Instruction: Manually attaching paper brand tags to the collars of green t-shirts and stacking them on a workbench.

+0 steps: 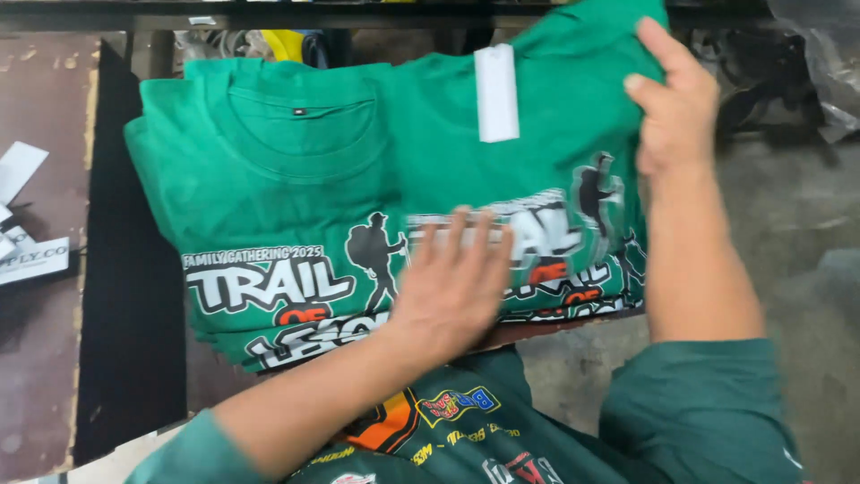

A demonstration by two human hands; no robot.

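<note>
Biggest thing: stack of green T-shirts [287,179] on the worktable [45,358], spanning most of the view, long axis left-right across me. Collar of the top shirt points away from me, printed hem edge toward me. White-and-orange lettering with hiker silhouettes runs along the near edge.

Second shirt layer [555,108] is folded over on the right half, lying on the stack, its far corner lifted.

My right hand [676,112] is at that far-right corner, fingers curled round the cloth edge, pinching it, thumb side on top. Arm comes straight up from my body on the right.

My left hand [452,282] is flat on the print near the front edge, fingers spread and extended, palm down, pressing not gripping. It sits close to me, roughly mid-stack.

So: shirt lies directly under the left hand and runs away and rightward to the right hand. Left hand is nearer the stack's near edge, right hand nearer the far corner.

Small stuff: white rectangular tag [495,92] lying on the folded layer, upright, between collar and right hand. White paper slips [22,215] at the table's left edge, well apart from both hands.
</note>
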